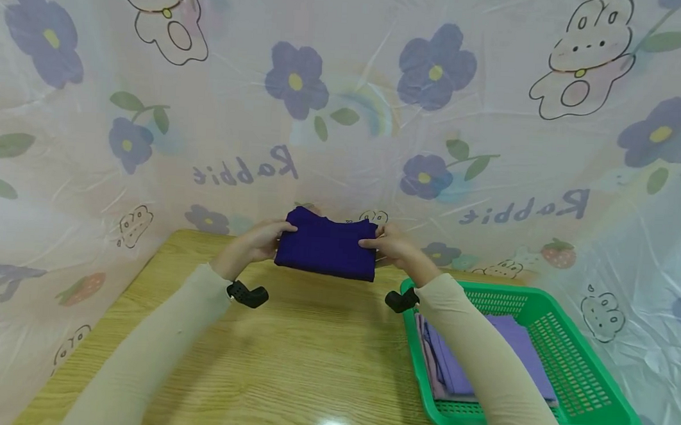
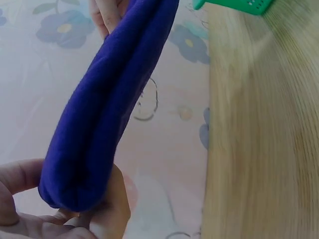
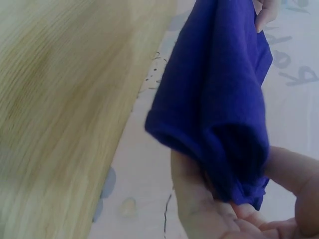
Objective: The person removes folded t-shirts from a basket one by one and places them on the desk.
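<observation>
A dark purple folded cloth (image 1: 327, 247) is held up above the far part of the table, between both hands. My left hand (image 1: 262, 239) grips its left end, thumb on the near face and fingers behind. On the right end, my right hand (image 1: 395, 246) pinches it the same way. In the left wrist view the cloth (image 2: 99, 109) shows a thick rounded fold at its end. Loose open layers of the cloth (image 3: 214, 89) appear in the right wrist view, above the right palm. What garment or cloth it is, I cannot tell.
A green plastic basket (image 1: 590, 354) stands at the table's right side, under the right forearm. Folded lilac and pinkish cloths (image 1: 515, 350) lie inside it. The wooden table (image 1: 286, 357) reaches back to a patterned curtain (image 1: 350, 142).
</observation>
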Tool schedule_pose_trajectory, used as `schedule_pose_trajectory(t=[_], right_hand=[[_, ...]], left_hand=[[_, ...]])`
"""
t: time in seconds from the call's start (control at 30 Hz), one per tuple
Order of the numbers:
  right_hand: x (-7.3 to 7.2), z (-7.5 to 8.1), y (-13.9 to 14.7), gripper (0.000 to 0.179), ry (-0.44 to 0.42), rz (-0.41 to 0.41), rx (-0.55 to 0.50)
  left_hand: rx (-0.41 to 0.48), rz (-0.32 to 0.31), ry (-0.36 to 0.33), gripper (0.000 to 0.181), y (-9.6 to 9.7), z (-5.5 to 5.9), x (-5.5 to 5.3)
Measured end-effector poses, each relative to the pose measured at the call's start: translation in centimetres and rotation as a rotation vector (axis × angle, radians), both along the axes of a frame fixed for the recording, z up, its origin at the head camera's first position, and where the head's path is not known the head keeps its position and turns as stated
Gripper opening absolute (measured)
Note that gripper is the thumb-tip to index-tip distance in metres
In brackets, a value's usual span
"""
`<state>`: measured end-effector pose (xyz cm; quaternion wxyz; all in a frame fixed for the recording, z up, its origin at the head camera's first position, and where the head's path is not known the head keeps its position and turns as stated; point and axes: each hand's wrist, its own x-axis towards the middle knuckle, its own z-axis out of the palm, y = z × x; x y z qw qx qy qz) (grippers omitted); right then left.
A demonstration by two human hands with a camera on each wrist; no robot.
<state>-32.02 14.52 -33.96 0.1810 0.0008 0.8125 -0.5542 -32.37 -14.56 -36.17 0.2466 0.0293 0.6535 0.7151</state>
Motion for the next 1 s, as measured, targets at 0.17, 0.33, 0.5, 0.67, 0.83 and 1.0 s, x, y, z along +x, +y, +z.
schedule_pose_trajectory(t=[0.17, 0.33, 0.5, 0.67, 0.83, 1.0], right_hand=[[-0.2, -0.7, -1.1, 0.045, -0.02, -0.005, -0.029], [-0.7, -1.8, -2.0, 0.048, -0.04, -0.032, -0.049], [-0.8, -2.6, -2.9, 0.049, -0.051, -0.045, -0.037], [-0.8, -3.3, -3.7, 0.045, -0.071, -0.032, -0.029], [-0.8, -4.1, -4.8, 0.035, -0.097, -0.054, -0.008], [-0.8, -5.1, -5.6, 0.037, -0.165, -0.066, -0.044]], left_hand=[[-0.045, 0.007, -0.004, 0.054, -0.9, -0.4, 0.0], [-0.077, 0.006, -0.009, 0.054, -1.6, -0.9, 0.0], [-0.093, 0.018, -0.027, 0.055, -2.2, -1.5, -0.1], [-0.123, 0.035, -0.032, 0.056, -2.8, -2.4, -0.2], [-0.152, 0.054, -0.067, 0.057, -3.2, -3.5, -0.3], [-0.164, 0.066, -0.086, 0.058, -3.6, -4.6, -0.2]])
